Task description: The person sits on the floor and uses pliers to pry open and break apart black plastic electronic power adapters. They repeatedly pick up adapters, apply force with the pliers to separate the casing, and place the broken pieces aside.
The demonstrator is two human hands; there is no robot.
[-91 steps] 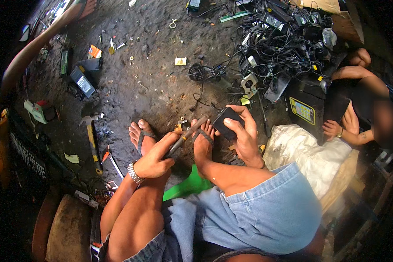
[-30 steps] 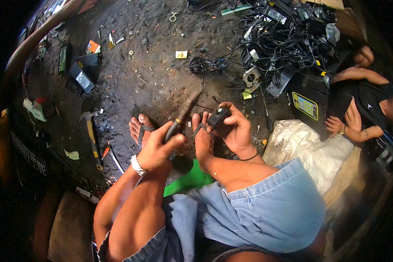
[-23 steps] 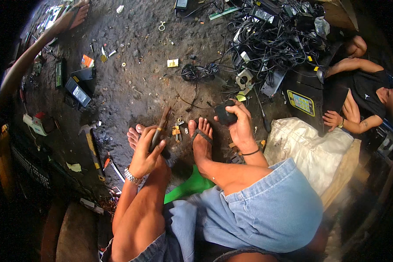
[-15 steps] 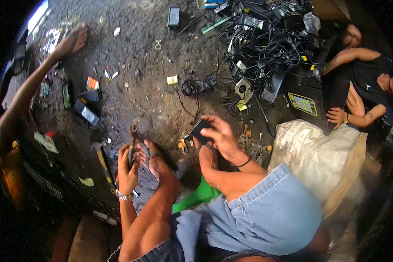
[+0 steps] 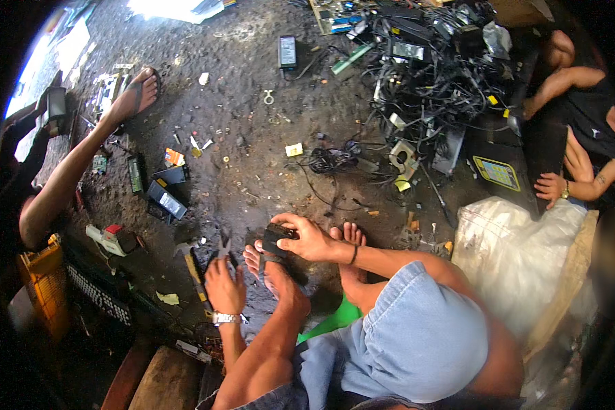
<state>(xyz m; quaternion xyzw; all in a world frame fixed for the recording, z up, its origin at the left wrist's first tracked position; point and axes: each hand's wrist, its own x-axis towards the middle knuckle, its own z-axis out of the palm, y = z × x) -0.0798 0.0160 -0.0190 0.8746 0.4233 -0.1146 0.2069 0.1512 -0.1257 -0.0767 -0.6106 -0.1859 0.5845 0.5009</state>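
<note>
My right hand [image 5: 312, 239] is closed around a small black block [image 5: 275, 238] that looks like a power adapter. It holds the block just above my left foot, with the thumb across its near side. My left hand [image 5: 225, 285] is palm down, left of that foot. The spread metal jaws of a pair of pliers [image 5: 223, 247] stick out past its fingertips, while the handles are hidden under the hand. A hammer [image 5: 194, 272] with a yellow and black handle lies just left of my left hand.
A big heap of black cables and adapters [image 5: 437, 82] covers the far right. A white sack [image 5: 516, 253] stands at my right. Another person's foot [image 5: 135, 96] rests at the far left; a co-worker's hand [image 5: 550, 188] is at the right. Loose adapters [image 5: 165, 198] lie on the dirt floor.
My right hand has brought the black block left, over my left foot. My left hand has turned palm down, and the pliers have tipped lower under it. The view has shifted slightly.
</note>
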